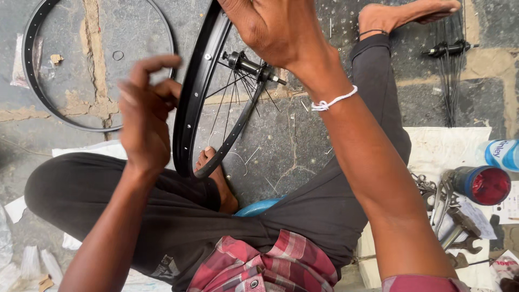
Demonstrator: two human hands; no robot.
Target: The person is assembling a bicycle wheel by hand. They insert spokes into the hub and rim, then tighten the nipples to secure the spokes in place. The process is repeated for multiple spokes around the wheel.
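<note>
You sit cross-legged on the cracked stone floor (303, 146), dark trousers and a red checked shirt filling the lower frame; between your knees stands a black bicycle wheel rim (195, 92), upright and seen nearly edge-on, its lower edge resting by your bare foot (216, 178); thin spokes (230, 103) fan from the black hub (250, 66) at its centre toward the rim, some hanging loose. Your right hand (275, 27) comes in from above at the top of the rim, fingers curled downward, though whether they actually clasp the rim you cannot tell from this angle; a white thread band circles that wrist. Your left hand (145, 116) is just beside the rim's left edge, half open, forefinger hooked and fingertips pinched together near the metal; whatever it may pinch is too small to make out. A second bare rim (32, 81) lies flat on the floor to your left; to your right, a white cloth (443, 151) carries spanners (451, 211), a red-topped tin (484, 185) and a plastic bottle (503, 154); beyond it lies another hub with spokes (448, 50).
</note>
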